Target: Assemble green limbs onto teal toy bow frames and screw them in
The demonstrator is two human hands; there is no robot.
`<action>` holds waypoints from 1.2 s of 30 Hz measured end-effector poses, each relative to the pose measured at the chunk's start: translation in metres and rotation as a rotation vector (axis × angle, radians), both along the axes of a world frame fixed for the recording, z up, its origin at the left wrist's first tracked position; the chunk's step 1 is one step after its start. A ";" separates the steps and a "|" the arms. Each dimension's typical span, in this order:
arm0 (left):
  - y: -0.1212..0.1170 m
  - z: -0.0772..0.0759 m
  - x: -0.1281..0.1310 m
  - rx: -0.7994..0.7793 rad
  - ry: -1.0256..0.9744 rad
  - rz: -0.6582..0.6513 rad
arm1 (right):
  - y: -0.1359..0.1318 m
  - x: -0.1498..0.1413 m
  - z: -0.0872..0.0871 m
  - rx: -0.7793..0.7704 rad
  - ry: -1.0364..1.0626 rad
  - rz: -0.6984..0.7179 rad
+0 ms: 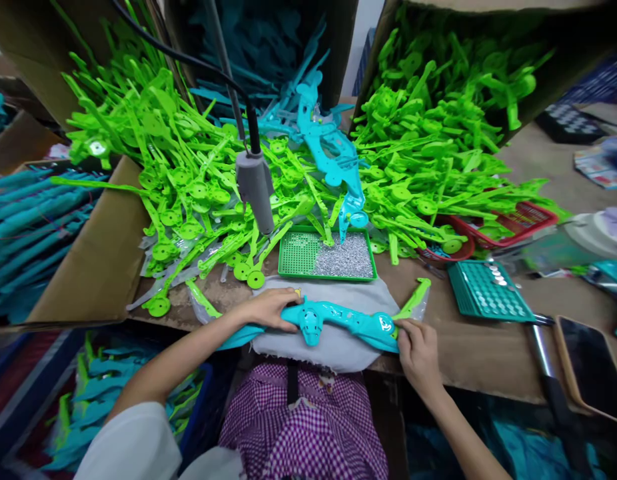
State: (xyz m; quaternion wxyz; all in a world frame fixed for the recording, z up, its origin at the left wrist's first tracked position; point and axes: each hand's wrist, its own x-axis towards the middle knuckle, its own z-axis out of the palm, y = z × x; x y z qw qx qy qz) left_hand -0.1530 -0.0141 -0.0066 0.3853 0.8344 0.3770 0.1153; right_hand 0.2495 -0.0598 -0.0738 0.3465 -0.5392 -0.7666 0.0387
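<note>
Across a grey cloth (318, 350) at the table's front edge lies a turquoise plastic toy bow body (338, 316), with a round knob-like piece near its middle. A green plastic arm (414, 300) sticks out at its right end, and another green arm (202, 299) at its left. My left hand (271, 309) grips the body left of the middle, thumb in front and fingers behind. At the right end, my right hand (419, 350) has its fingers closed on the body where the green arm meets it; the fingertips are partly hidden.
A grey electric screwdriver (256, 190) hangs above the table. Behind the cloth stands a green tray (298, 272) of small metal screws. Heaps of green arms (188, 167) spill from boxes. To the right are a teal tray (468, 293) with silvery discs and a phone (593, 363).
</note>
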 end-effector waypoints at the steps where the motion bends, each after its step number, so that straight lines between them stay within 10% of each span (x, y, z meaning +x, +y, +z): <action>1: 0.000 -0.001 0.000 0.002 0.002 -0.002 | 0.000 0.001 -0.001 0.000 0.000 -0.002; 25: -0.001 -0.006 0.000 0.008 0.005 -0.007 | 0.000 0.002 -0.001 -0.002 0.000 0.008; 36: 0.004 0.004 0.002 -0.035 0.074 0.015 | 0.003 -0.013 0.042 -0.103 0.011 0.003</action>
